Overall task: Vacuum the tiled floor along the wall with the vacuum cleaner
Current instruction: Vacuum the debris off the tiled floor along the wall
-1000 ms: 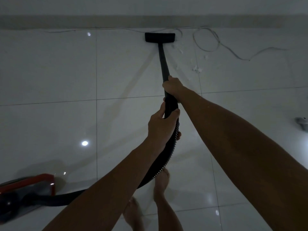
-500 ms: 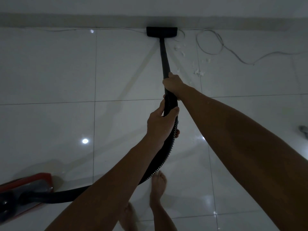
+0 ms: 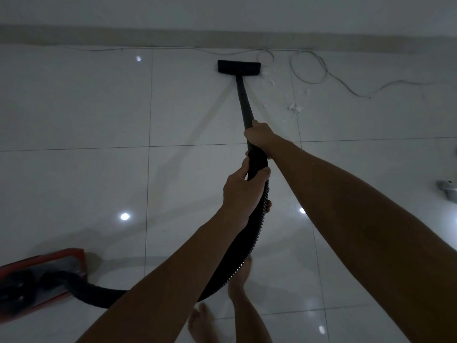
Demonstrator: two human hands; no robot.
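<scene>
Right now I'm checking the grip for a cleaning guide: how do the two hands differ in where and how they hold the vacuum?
The right hand grips further forward, on the smooth rigid wand; the left hand grips behind it, where the ribbed hose begins. The right arm is stretched out nearly straight, while the left hand sits closer to the body. Both hands wrap their fingers round the vacuum's black tube, one behind the other.

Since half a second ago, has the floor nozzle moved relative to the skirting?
Yes. The floor nozzle has pulled back from the skirting: it was tight against it, and now a strip of tile and the white cable show between them.
</scene>
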